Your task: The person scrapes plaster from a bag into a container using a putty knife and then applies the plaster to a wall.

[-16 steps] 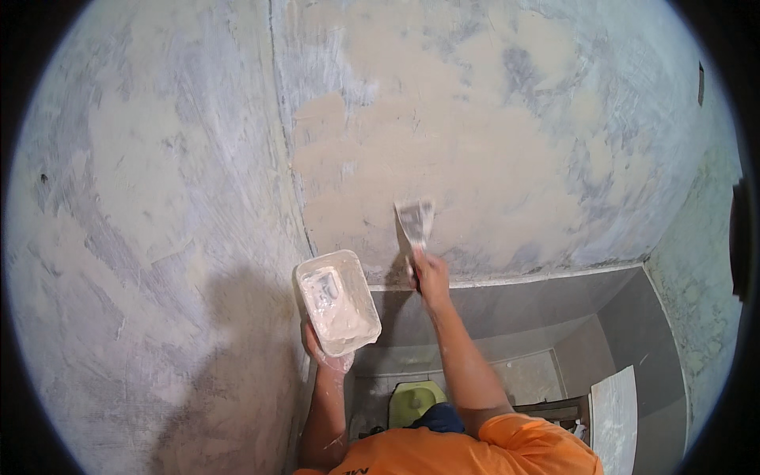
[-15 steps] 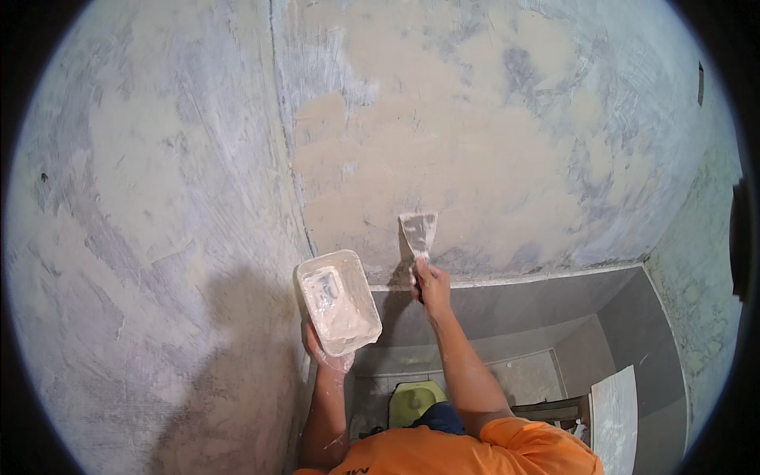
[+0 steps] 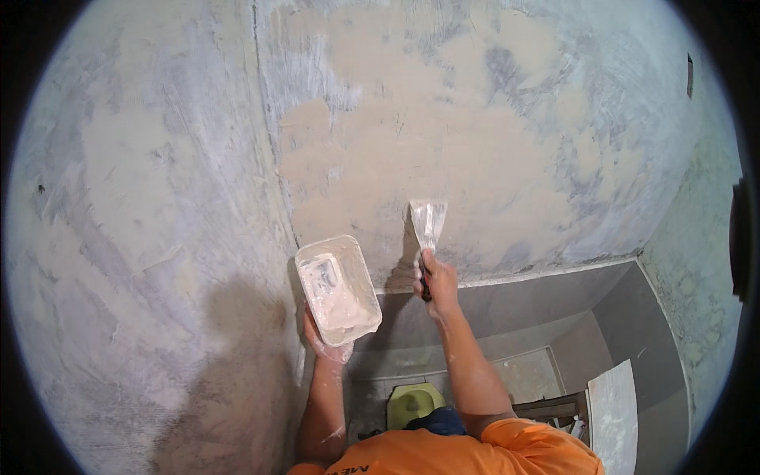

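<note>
**While L hand has the tub, R hand has the putty knife up at the wall**

As far as I can see, L hand is gripping the tub's near end from below. Most of its fingers are hidden underneath, so can't tell exactly how they sit. Tub's tipped so you can see right in: pale paste on the bottom & smeared up the sides. It's in front of the corner seam, left of the knife & well apart from it.

R hand is wrapped around the knife's dark handle, one digit pointing up twd the blade. Blade points up, streaked w/ white. Its edge is by the lower part of the beige patch on the wall; can't tell if it's actually touching. Dark shadow just L of it.

L wall is patchy grey/off-white w/ a big shadow low down. Grey band runs under the wall w/ the patch. Yellow-green thing on the floor, lower mid. Pale panel stands lower R, bit slanted. Orange shirt at the bottom edge.
</note>
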Motion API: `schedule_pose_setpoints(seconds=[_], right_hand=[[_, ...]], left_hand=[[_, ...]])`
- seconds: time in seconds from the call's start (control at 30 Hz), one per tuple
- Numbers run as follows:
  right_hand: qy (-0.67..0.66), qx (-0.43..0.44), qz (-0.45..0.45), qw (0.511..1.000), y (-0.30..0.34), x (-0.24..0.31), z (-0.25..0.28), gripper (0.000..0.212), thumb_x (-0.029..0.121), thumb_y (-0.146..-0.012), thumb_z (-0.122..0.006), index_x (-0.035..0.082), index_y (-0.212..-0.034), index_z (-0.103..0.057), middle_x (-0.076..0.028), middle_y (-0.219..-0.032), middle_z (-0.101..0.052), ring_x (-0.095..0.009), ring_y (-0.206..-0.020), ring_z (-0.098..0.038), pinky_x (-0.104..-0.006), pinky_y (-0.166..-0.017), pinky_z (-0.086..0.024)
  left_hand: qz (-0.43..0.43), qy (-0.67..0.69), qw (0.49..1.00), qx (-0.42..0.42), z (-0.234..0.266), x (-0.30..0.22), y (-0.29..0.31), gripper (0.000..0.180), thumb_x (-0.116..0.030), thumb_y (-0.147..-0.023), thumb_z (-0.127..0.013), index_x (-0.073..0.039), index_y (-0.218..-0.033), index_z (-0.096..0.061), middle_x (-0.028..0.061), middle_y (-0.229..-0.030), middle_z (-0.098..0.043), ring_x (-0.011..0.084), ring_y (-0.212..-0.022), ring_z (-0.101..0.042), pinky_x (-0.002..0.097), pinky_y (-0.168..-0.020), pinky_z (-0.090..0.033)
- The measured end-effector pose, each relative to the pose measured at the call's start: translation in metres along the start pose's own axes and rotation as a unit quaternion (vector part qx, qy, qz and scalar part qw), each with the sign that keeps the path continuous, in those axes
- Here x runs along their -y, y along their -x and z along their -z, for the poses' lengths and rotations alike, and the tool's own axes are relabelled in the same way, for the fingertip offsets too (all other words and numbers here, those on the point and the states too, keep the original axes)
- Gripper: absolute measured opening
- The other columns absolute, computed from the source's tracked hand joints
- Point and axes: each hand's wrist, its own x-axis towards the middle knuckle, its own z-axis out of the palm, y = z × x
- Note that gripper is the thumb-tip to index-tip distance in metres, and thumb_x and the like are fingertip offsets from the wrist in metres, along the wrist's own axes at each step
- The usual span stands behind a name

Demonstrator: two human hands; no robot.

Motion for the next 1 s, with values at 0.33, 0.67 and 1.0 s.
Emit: schedule_pose_setpoints(seconds=[0.33,0.67,1.0], right_hand=[[-0.074,0.091,0.069,0.991,-0.032,0.135,-0.051,0.044,0.044,-0.100,-0.064,0.006,-0.079,-0.063,-0.001,-0.061,-0.053,-0.013,-0.044,-0.049,-0.0283,-0.040,-0.035],[-0.064,0.023,0.025,0.997,-0.028,-0.003,0.031,0.039,0.042,-0.101,-0.062,0.007,-0.083,-0.062,-0.002,-0.065,-0.055,-0.013,-0.045,-0.048,-0.0285,-0.042,-0.036],[-0.036,-0.029,-0.068,0.997,-0.022,-0.014,0.029,0.045,0.047,-0.103,-0.057,0.009,-0.079,-0.061,0.000,-0.060,-0.051,-0.015,-0.044,-0.048,-0.0309,-0.042,-0.037]], left_hand=[[0.011,-0.013,1.000,0.017,-0.001,-0.004,0.001,0.058,-0.052,-0.105,-0.040,-0.013,-0.145,-0.052,0.0073,-0.141,-0.058,0.0300,-0.128,-0.057,0.0495,-0.108,-0.046],[0.001,-0.074,0.997,0.031,-0.004,-0.003,0.001,0.056,-0.050,-0.105,-0.042,-0.012,-0.145,-0.052,0.0078,-0.141,-0.058,0.0300,-0.127,-0.058,0.0481,-0.107,-0.047],[0.052,-0.010,0.998,-0.018,0.017,-0.006,-0.010,0.057,-0.051,-0.104,-0.043,-0.013,-0.145,-0.053,0.0073,-0.142,-0.059,0.0302,-0.127,-0.057,0.0484,-0.108,-0.046]])
